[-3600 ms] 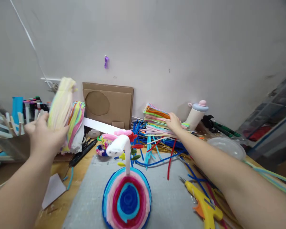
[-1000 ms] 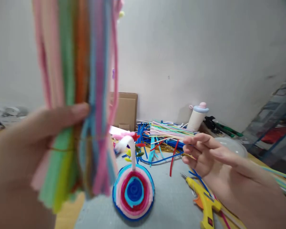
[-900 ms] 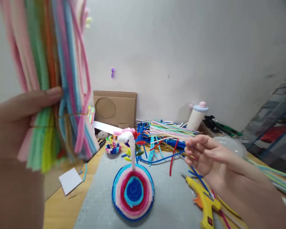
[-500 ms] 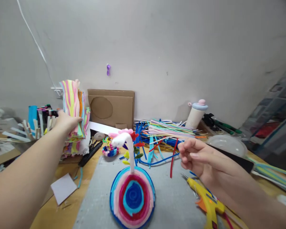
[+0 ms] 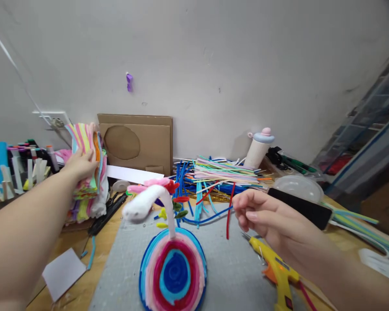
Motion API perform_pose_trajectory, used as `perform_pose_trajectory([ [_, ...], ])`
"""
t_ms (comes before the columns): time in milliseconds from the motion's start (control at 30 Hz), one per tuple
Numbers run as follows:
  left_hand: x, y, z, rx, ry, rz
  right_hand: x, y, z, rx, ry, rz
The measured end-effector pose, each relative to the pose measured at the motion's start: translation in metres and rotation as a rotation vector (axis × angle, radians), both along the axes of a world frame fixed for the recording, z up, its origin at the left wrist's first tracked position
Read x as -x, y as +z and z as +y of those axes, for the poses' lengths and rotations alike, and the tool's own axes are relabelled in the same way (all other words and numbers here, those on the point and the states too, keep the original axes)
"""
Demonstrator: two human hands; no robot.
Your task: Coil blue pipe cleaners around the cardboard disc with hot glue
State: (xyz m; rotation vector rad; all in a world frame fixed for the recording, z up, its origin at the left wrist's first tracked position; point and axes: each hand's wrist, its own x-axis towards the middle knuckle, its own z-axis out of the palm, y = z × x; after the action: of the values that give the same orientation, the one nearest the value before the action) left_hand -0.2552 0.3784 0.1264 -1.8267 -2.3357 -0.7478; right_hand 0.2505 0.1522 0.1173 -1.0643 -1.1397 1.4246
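Note:
My left hand (image 5: pixel 79 164) reaches out and grips a stack of fluffy striped cloths (image 5: pixel 84 134) in pink, yellow and blue, thumb on the near side. My right hand (image 5: pixel 262 211) hovers above the mat, fingers loosely curled and thumb apart, with nothing seen in it. Close to its fingertips is a red pipe cleaner (image 5: pixel 229 216). Under the right hand lies a yellow glue gun (image 5: pixel 277 263). In front of me stands a round craft piece (image 5: pixel 175 272) with blue, pink and red rings. A white curved neck and head (image 5: pixel 142 203) rises from it.
Piled pipe cleaners (image 5: pixel 220 170) lie at the back. Cardboard sheets (image 5: pixel 138 147) lean on the wall. A white bottle (image 5: pixel 257 149), a black phone (image 5: pixel 301 209) and a clear lid (image 5: pixel 298 188) sit at right. Black scissors (image 5: pixel 106 214) and white paper (image 5: pixel 64 274) lie at left.
The view has turned slightly, shifting most things left. My left hand has lowered the striped cloths toward the table by the wall socket. My right hand keeps its loose curl.

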Motion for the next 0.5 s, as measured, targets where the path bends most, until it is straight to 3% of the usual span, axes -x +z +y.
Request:
perform_pose_trajectory([
  [133,-0.002,0.010,-0.002,0.038,0.028,0.024,-0.015,-0.005,0.030,-0.101,-0.087,-0.078],
  [233,-0.009,0.013,-0.008,0.051,0.008,0.045,-0.034,-0.016,0.079,-0.235,-0.302,-0.331],
  [300,-0.015,0.012,-0.014,0.048,0.003,0.048,-0.044,-0.026,0.118,-0.252,-0.374,-0.435],
  [367,-0.023,0.012,-0.022,0.026,0.007,0.044,-0.051,-0.038,0.156,-0.249,-0.365,-0.556],
  [500,-0.047,0.021,-0.044,-0.076,0.030,0.022,-0.049,-0.064,0.209,-0.279,-0.207,-0.856],
])
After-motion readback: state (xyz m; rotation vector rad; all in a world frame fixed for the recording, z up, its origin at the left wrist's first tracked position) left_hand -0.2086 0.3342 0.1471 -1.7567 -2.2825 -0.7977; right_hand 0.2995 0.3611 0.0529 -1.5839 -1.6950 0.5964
